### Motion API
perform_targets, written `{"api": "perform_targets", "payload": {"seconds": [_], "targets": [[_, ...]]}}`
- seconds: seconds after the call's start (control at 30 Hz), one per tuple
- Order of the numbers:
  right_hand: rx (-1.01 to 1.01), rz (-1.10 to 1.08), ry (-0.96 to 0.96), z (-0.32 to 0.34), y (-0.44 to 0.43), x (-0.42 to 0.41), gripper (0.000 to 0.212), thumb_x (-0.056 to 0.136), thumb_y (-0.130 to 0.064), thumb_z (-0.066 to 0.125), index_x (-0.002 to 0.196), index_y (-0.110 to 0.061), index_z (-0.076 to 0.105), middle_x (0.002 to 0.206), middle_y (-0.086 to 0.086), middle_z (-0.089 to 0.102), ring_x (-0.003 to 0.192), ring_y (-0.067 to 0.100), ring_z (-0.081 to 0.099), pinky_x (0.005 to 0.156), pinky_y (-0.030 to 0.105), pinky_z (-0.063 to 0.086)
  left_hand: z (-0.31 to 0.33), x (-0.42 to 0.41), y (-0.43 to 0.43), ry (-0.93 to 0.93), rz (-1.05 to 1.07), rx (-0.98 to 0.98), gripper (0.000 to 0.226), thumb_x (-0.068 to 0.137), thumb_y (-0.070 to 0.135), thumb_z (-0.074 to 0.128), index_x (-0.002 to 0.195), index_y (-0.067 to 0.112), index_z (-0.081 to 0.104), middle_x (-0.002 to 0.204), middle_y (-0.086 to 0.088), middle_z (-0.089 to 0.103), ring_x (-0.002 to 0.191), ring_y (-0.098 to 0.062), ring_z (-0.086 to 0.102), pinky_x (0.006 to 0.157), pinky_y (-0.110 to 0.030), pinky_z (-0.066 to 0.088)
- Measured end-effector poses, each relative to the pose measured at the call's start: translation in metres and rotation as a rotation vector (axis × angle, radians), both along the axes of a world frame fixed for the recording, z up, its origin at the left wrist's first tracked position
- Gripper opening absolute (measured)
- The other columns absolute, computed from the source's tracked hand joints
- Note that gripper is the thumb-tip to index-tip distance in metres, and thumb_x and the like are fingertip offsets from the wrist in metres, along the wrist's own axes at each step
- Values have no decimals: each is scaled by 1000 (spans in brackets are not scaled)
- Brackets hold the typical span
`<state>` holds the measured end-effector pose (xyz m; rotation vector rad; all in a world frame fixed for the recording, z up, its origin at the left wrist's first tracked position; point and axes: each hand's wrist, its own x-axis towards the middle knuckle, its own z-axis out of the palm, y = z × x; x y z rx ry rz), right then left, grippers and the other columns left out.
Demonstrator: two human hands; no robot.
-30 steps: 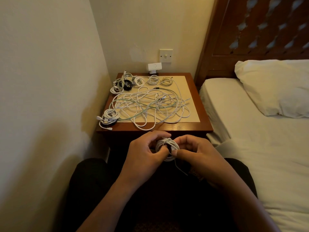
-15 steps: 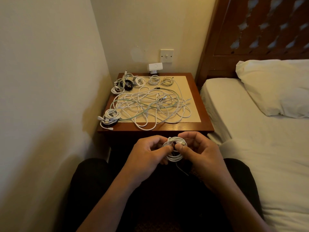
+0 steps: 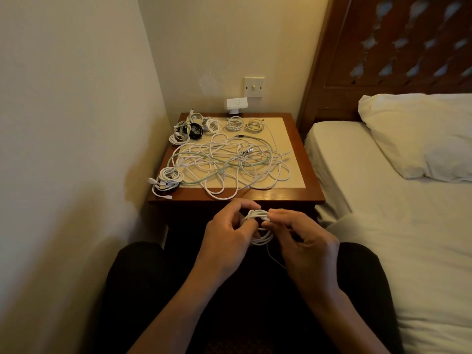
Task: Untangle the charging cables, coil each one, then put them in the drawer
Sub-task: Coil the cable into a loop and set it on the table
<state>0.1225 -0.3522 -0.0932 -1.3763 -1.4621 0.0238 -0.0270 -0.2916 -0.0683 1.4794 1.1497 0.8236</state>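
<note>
I hold a small coil of white cable [image 3: 259,227] over my lap, just in front of the bedside table [image 3: 278,194]. My left hand [image 3: 227,236] grips the coil's left side. The fingertips of my right hand [image 3: 304,241] pinch a strand at the coil's top, and a loose thin end hangs below. A big tangle of white and pale green cables [image 3: 229,163] covers the table's middle. Several coiled cables [image 3: 194,127] lie along its back edge, and one more coiled bundle [image 3: 167,180] sits at the front left corner. The drawer is hidden.
A wall runs close along the left. The bed [image 3: 383,200] with a white pillow [image 3: 419,134] stands right of the table, under a wooden headboard. A wall switch [image 3: 253,86] and a white plug-in device [image 3: 237,104] sit behind the table.
Both hands have lifted the coil slightly toward the table edge and turned it. My right fingers have shifted to pinch a strand at the coil's top.
</note>
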Motion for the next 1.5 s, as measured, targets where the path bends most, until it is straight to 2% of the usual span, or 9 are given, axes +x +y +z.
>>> {"api": "perform_targets", "payload": {"seconds": [0.2, 0.4, 0.6, 0.8, 1.0, 1.1, 1.23, 1.33, 1.5], "targets": [[-119, 87, 49, 12, 1, 7, 22, 86, -5, 78, 104, -18, 77, 107, -13, 72, 103, -1, 69, 86, 14, 55, 7, -4, 0, 209, -27, 230, 10, 88, 20, 69, 88, 30, 72, 76, 4, 68, 71, -14, 65, 63, -29, 52], [-222, 176, 155, 31, 1, 13, 22, 88, -10, 78, 104, -23, 76, 103, -19, 74, 102, 2, 70, 86, 16, 55, 29, -23, 26, 314, -223, 108, 4, 87, 24, 71, 84, 25, 75, 77, 4, 71, 70, -7, 62, 67, -26, 49], [-311, 211, 393, 30, 6, 6, 17, 91, -7, 74, 101, -21, 72, 101, -8, 74, 100, 14, 73, 83, 31, 62, 15, -19, 27, -339, -243, -384, 19, 83, 16, 75, 99, 7, 79, 93, -11, 74, 89, -17, 68, 83, -29, 54], [-452, 151, 626, 24, 11, 0, 17, 87, -5, 76, 86, -21, 73, 99, -3, 75, 94, 16, 74, 85, 39, 61, 0, -12, 20, -507, -99, -424, 37, 90, 13, 66, 124, 0, 61, 91, -14, 71, 88, -20, 68, 93, -40, 52], [-600, 382, 1261, 21, 18, 2, 24, 82, 11, 65, 94, -9, 70, 91, 12, 72, 87, 22, 73, 78, 33, 58, -10, -4, 14, -767, -75, -536, 35, 94, 18, 60, 123, -2, 60, 82, -10, 58, 87, -23, 62, 92, -40, 49], [-653, 393, 1152, 19, 17, 2, 30, 84, 11, 67, 105, -10, 70, 104, 13, 74, 98, 25, 73, 80, 31, 57, -13, 0, 13, -761, -6, -528, 30, 95, 20, 59, 117, 1, 65, 77, -7, 57, 86, -23, 61, 89, -38, 50], [-726, 425, 1027, 19, 15, 4, 54, 81, 9, 74, 128, -15, 63, 115, 12, 75, 109, 27, 73, 91, 39, 54, -16, 2, 7, -504, 22, -368, 31, 105, 26, 49, 113, 7, 72, 90, -9, 68, 88, -20, 62, 86, -36, 50], [-756, 399, 914, 24, 12, 3, 51, 84, 5, 75, 129, -16, 63, 110, 12, 76, 106, 26, 74, 98, 43, 54, -14, 1, 7, -408, 29, -314, 35, 109, 27, 41, 109, 13, 73, 89, -3, 71, 85, -17, 63, 78, -33, 50], [-714, 237, 605, 37, 10, -5, 40, 88, -12, 79, 122, -28, 65, 103, -4, 78, 98, 13, 75, 95, 41, 57, -13, 7, 7, -397, 93, -267, 30, 109, 29, 43, 101, 18, 70, 91, -7, 68, 91, -24, 61, 83, -42, 48]]}}
